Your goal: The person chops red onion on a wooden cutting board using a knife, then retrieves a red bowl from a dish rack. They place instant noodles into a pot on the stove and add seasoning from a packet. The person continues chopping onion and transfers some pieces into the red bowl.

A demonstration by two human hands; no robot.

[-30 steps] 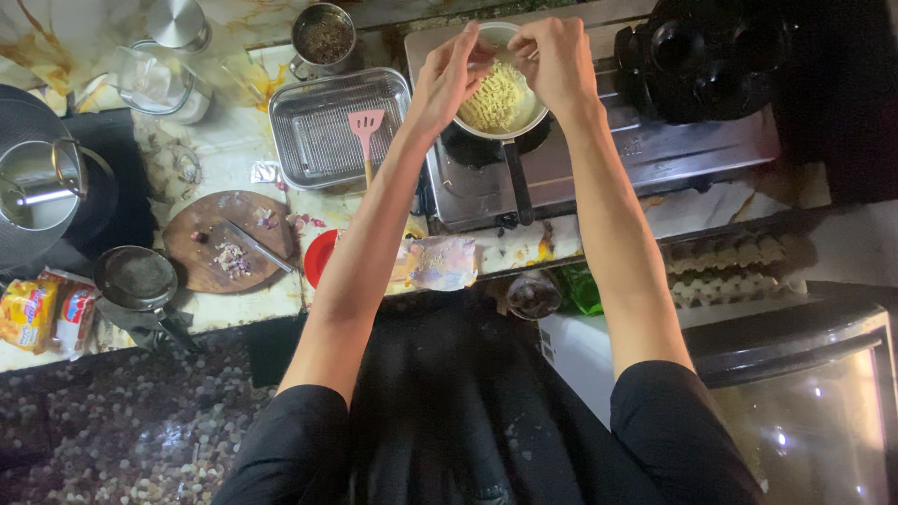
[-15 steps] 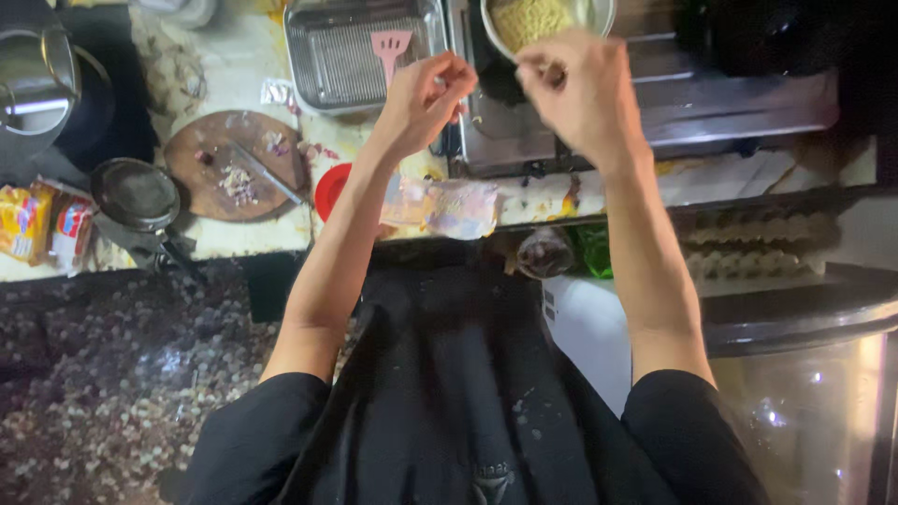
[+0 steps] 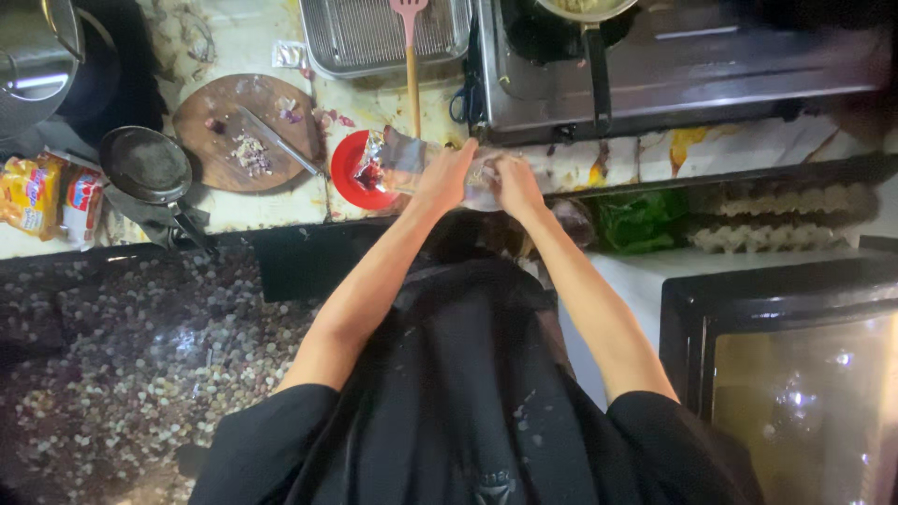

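Note:
My left hand (image 3: 443, 178) and my right hand (image 3: 514, 182) are down at the counter's front edge, both on a crinkled clear and silvery plastic packet (image 3: 398, 161). The packet lies partly over a red plate (image 3: 354, 176). At the top edge, a pot (image 3: 585, 9) with yellow noodles sits on the steel stove (image 3: 673, 75), well away from both hands. A pink spatula (image 3: 410, 47) lies from the metal tray (image 3: 383, 37) toward the packet.
A round wooden board (image 3: 245, 131) with a knife and chopped bits lies left of the plate. A small dark pan (image 3: 147, 166) and orange packets (image 3: 47, 192) sit further left. Egg cartons (image 3: 776, 220) and green leaves (image 3: 641, 220) are right; an oven door (image 3: 795, 374) is lower right.
Both hands came down from the pot on the stove to the packet at the counter's front edge. The view has tilted down toward the counter and my body.

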